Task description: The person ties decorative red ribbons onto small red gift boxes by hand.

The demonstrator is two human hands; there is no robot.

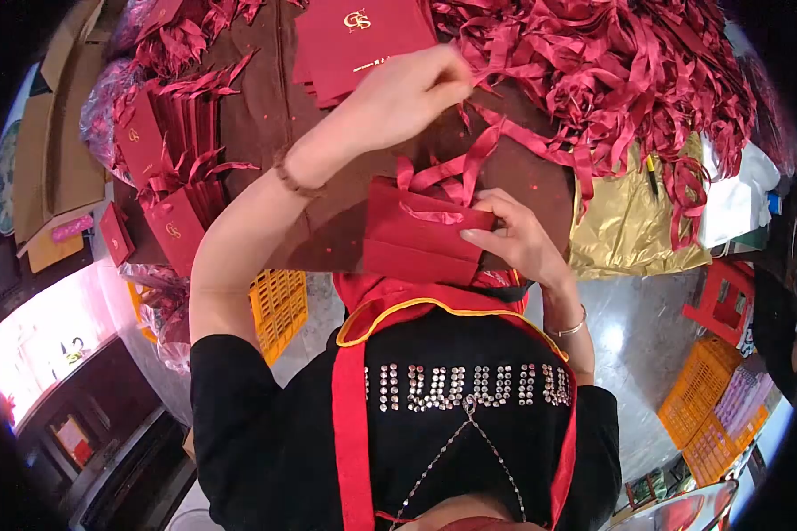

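A small dark-red paper gift bag point(423, 243) stands at the table's near edge, its opening facing up. My right hand point(518, 234) is closed on the bag's right side, thumb on the front and fingers behind the rim. Red satin ribbon point(478, 161) loops up out of the bag's top. Above and beyond the bag, my left hand point(443, 80) is raised with its fingers pinched together at a ribbon end near the ribbon heap. The exact grip point is partly hidden by the fingers.
A large heap of red ribbons point(611, 71) covers the back right, beside gold wrapping point(633, 221) with a pen point(652, 175). Flat red bags point(363, 40) with gold print are stacked at the back. Finished-looking bags point(177, 226) stand at left. Orange crates point(704, 389) sit on the floor.
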